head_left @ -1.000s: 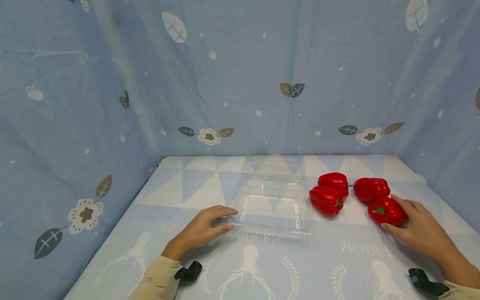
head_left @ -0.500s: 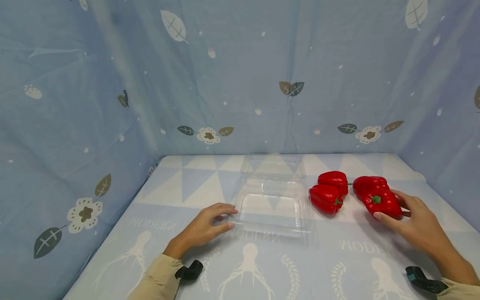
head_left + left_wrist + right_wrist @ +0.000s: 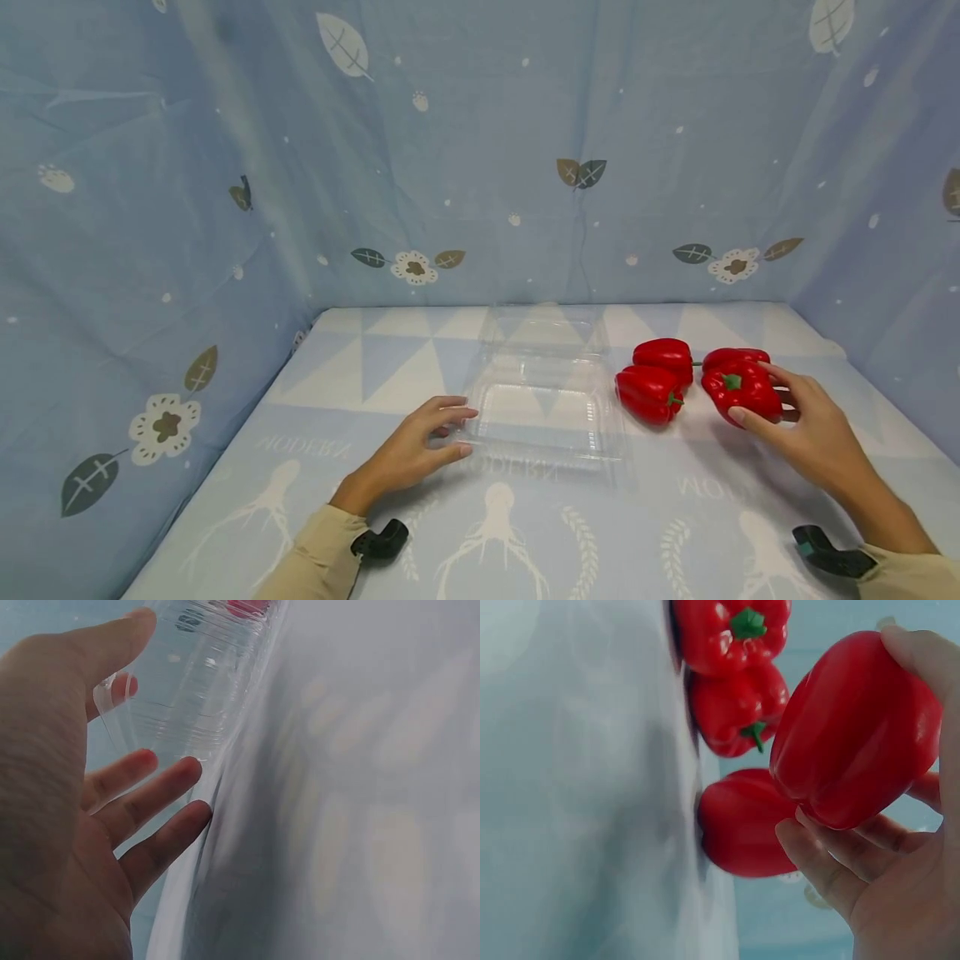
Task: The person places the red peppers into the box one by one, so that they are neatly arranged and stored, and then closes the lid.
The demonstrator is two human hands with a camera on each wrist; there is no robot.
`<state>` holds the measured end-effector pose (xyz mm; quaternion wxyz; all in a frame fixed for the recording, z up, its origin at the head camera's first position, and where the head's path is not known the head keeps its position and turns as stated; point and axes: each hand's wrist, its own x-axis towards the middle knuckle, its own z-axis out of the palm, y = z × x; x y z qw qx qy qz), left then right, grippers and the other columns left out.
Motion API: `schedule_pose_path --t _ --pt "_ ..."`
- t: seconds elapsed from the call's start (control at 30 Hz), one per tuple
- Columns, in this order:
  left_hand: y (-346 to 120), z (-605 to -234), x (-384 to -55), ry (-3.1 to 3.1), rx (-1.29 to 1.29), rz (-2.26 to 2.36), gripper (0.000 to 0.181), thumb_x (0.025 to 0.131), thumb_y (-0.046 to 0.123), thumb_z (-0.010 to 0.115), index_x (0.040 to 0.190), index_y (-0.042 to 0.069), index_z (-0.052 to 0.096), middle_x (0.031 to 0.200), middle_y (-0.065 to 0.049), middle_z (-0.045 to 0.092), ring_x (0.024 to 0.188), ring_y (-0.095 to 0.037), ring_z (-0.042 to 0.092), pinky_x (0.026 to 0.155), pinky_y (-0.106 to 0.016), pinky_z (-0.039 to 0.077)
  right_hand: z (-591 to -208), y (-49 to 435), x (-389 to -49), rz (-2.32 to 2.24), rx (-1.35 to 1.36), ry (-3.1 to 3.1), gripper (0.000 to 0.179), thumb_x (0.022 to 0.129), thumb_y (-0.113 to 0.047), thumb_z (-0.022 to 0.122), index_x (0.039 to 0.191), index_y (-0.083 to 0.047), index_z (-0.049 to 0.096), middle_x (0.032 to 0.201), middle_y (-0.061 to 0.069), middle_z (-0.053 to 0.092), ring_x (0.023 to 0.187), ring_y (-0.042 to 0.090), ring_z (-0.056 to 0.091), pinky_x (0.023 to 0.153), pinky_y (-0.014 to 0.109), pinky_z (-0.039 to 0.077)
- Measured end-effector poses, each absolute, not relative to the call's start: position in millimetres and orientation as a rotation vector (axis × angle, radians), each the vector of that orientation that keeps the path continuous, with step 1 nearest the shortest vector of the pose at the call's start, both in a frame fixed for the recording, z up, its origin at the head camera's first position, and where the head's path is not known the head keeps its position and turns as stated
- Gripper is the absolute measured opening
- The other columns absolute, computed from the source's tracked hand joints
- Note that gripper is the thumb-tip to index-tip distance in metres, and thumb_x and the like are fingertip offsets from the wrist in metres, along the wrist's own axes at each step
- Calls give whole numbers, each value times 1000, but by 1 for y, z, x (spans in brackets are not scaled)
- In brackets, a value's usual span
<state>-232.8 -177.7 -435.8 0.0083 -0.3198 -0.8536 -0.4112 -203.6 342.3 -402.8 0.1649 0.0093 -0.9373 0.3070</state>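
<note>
My right hand [image 3: 806, 429] grips a red bell pepper [image 3: 742, 390] between thumb and fingers. The right wrist view shows this held pepper [image 3: 859, 727] raised off the cloth. Behind it, partly covered, lies another red bell pepper [image 3: 735, 357]. Two more bell peppers, a front one [image 3: 648, 395] and a back one [image 3: 663, 357], lie together to the left. My left hand [image 3: 412, 442] is at the left edge of a clear plastic clamshell box [image 3: 540, 454], fingers spread and relaxed. In the left wrist view the fingertips [image 3: 191, 771] are right by the box wall [image 3: 202, 697].
The box's lid [image 3: 543, 329] is folded back toward the rear of the table. A patterned cloth [image 3: 322, 492] covers the table. Blue printed curtains [image 3: 495, 150] hang at the back and both sides.
My right hand has lifted the pepper and moved left and slightly away from me; it now overlaps the pepper behind. The left hand stays almost still at the box.
</note>
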Motion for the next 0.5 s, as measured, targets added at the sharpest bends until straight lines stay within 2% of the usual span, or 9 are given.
schedule_pose_path --t 0.07,0.13,0.2,0.27,0.4,0.5 --pt "-178 -435 -232 -2682 -975 -1272 55 94 42 70 141 16 59 154 -10 39 116 -23 59 95 -45 51 -401 338 -206 894 49 -2667 92 87 -38 79 150 8 32 133 36 41 105 51 50 65 29 58" --pt "-178 -435 -232 -2688 -956 -1280 55 94 43 70 141 16 59 156 -10 36 114 -25 60 93 -45 52 -398 334 -208 907 81 -2657 90 86 -38 79 150 7 34 132 35 43 105 49 51 62 15 49" --pt "-178 -436 -231 -2684 -946 -1288 55 94 43 70 140 16 60 158 -7 33 112 -26 61 93 -44 53 -396 329 -211 915 117 -2641 87 86 -37 80 149 4 37 131 33 45 105 46 51 62 10 43" --pt "-177 -437 -232 -2676 -939 -1308 54 94 42 71 140 16 60 159 -4 30 112 -27 61 93 -43 53 -393 324 -213 920 153 -2624 85 86 -36 80 149 2 39 129 31 47 104 43 51 62 9 43" --pt "-176 -439 -232 -2656 -944 -1292 51 95 41 70 138 15 61 161 -3 27 112 -27 62 93 -41 54 -387 315 -218 938 205 -2604 84 86 -37 80 150 0 40 129 27 49 105 42 52 65 11 46" --pt "-175 -439 -232 -2641 -962 -1258 49 97 40 68 138 14 61 161 -6 26 110 -26 62 92 -42 54 -383 307 -221 951 224 -2605 86 85 -37 81 151 -1 38 133 27 48 109 45 51 70 28 58"
